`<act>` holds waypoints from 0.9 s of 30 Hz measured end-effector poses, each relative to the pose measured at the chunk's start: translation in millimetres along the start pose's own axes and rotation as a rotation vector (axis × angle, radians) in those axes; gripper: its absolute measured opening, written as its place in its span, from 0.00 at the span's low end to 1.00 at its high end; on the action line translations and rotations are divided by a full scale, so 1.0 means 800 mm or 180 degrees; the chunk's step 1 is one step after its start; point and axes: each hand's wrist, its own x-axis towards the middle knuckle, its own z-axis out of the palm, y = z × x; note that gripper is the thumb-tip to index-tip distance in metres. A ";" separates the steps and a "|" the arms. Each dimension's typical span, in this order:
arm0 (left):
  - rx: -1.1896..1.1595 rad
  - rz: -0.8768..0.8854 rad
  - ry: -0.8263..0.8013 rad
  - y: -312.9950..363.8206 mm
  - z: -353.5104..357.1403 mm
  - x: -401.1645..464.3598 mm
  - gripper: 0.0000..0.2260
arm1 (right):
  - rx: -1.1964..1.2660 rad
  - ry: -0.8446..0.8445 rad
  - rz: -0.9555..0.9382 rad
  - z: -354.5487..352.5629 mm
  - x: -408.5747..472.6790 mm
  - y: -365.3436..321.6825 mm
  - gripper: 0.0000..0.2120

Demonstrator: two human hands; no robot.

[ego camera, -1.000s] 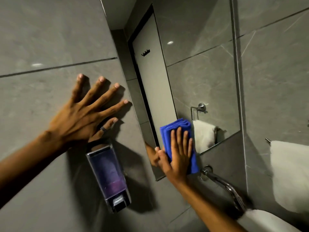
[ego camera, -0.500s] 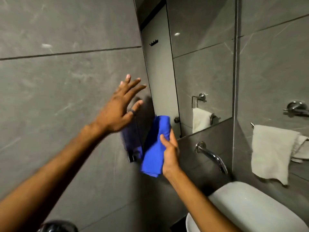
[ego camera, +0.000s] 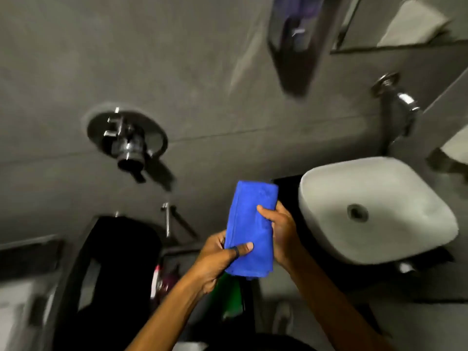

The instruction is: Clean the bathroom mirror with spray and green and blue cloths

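A folded blue cloth [ego camera: 249, 224] is upright in front of me, held by both hands. My left hand [ego camera: 217, 259] grips its lower left edge with the thumb across the front. My right hand [ego camera: 281, 229] clasps its right side. Something green [ego camera: 229, 292], perhaps the green cloth, shows just below the blue cloth in a dark basket; blur makes it hard to tell. The mirror [ego camera: 359, 24] is only a sliver at the top right, with a white towel reflected in it. No spray bottle is clearly seen.
A white basin [ego camera: 395, 239] sits to the right on a dark counter, with a chrome tap [ego camera: 402, 97] on the wall above. A soap dispenser [ego camera: 296, 34] hangs at top centre. A chrome valve [ego camera: 126, 140] juts from the grey wall on the left. Bottles [ego camera: 158, 279] stand low.
The view has swung down from the mirror to the basin. My right hand brought the blue cloth away from the glass, and my left hand left the wall and took hold of the cloth.
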 end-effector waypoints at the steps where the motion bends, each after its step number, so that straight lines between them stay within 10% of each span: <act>1: -0.0009 -0.0210 0.0126 -0.039 -0.017 -0.008 0.19 | -0.0393 0.0114 0.0066 -0.013 0.003 0.036 0.17; 8: -0.0242 -0.1299 0.1097 -0.258 -0.109 -0.039 0.18 | -0.2468 0.0042 0.1309 -0.082 0.049 0.250 0.13; 19: -0.1123 -0.1385 0.2235 -0.452 -0.207 0.073 0.08 | -0.4158 -0.1023 0.0789 -0.061 0.215 0.476 0.13; 27: 0.0813 -0.1564 0.2568 -0.433 -0.220 0.097 0.15 | -0.4695 -0.0875 0.0102 -0.047 0.207 0.482 0.22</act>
